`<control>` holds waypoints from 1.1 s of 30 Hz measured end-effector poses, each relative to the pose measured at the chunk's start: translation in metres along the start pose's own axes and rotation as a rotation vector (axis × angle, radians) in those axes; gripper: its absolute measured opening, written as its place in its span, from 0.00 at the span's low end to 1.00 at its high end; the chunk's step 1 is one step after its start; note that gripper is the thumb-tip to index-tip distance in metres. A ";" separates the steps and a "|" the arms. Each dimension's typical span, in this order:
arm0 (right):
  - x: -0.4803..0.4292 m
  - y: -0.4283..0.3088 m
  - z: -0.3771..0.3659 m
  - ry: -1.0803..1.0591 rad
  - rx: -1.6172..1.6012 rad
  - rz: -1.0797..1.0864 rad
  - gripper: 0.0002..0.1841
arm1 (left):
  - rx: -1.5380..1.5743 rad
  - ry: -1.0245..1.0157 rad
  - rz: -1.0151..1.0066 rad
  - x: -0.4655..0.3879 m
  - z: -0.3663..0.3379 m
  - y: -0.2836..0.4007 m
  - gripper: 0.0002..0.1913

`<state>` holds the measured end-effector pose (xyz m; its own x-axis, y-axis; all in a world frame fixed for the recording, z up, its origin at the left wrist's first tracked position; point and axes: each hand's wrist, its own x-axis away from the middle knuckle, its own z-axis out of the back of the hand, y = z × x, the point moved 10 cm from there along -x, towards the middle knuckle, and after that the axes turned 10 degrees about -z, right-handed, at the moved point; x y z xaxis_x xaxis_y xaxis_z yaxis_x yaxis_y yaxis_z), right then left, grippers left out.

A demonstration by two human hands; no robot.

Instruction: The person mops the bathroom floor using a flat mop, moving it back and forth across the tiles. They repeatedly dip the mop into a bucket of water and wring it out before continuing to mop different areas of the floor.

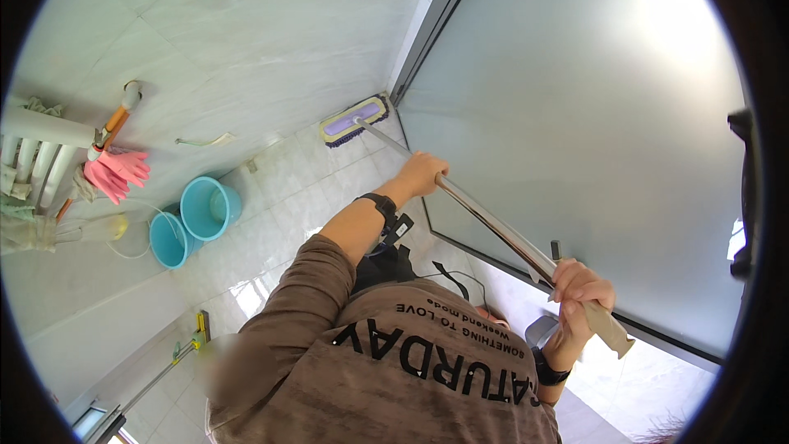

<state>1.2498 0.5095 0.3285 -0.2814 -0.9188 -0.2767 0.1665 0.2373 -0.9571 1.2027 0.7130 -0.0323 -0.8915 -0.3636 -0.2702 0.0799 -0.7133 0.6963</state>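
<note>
Both hands grip the metal pole (496,222) of a flat mop. My left hand (424,174) is closed around its middle. My right hand (582,296) holds the upper end, where a beige wrapping (607,327) hangs off the tip. The purple mop head (354,121), with a pale and dark fringed pad, rests on the tiled floor in the corner between the wall and the frosted glass panel. Dark bands with devices are on both wrists.
Two blue plastic buckets (211,208) stand by the left wall. Pink rubber gloves (117,172) hang on a white radiator (49,126). The frosted glass panel (573,135) borders the right side. A yellow-headed tool (200,330) with a metal pole lies lower left.
</note>
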 end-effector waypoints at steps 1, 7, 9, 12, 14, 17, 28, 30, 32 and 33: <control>0.007 0.003 0.008 0.053 0.000 -0.007 0.09 | -0.005 -0.034 -0.023 -0.002 -0.013 0.002 0.09; 0.061 -0.001 0.044 0.280 0.027 -0.108 0.09 | 0.053 -0.385 -0.043 -0.006 -0.082 0.027 0.12; 0.074 -0.006 0.052 0.327 0.036 -0.157 0.10 | 0.050 -0.486 -0.058 -0.005 -0.096 0.041 0.12; 0.085 -0.014 0.055 0.347 0.029 -0.190 0.10 | 0.034 -0.546 -0.135 -0.002 -0.105 0.060 0.12; 0.096 -0.021 0.058 0.381 0.055 -0.215 0.10 | 0.035 -0.569 -0.166 0.005 -0.109 0.073 0.13; 0.113 -0.031 0.069 0.476 0.019 -0.222 0.08 | 0.086 -0.646 -0.138 0.012 -0.120 0.093 0.13; 0.142 -0.049 0.116 0.622 -0.151 -0.289 0.07 | 0.444 -0.884 -0.139 0.066 -0.165 0.159 0.12; 0.137 -0.044 0.106 0.520 -0.143 -0.285 0.08 | 0.503 -0.956 -0.128 0.088 -0.166 0.155 0.07; 0.139 -0.031 0.104 0.503 -0.137 -0.356 0.14 | 0.521 -0.985 -0.140 0.106 -0.161 0.148 0.09; 0.143 -0.029 0.105 0.518 -0.120 -0.378 0.17 | 0.529 -1.010 -0.154 0.113 -0.160 0.146 0.10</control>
<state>1.3037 0.3384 0.3259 -0.7239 -0.6821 0.1033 -0.1309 -0.0112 -0.9913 1.1848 0.4721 -0.0673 -0.8452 0.5223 0.1129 -0.0455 -0.2809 0.9587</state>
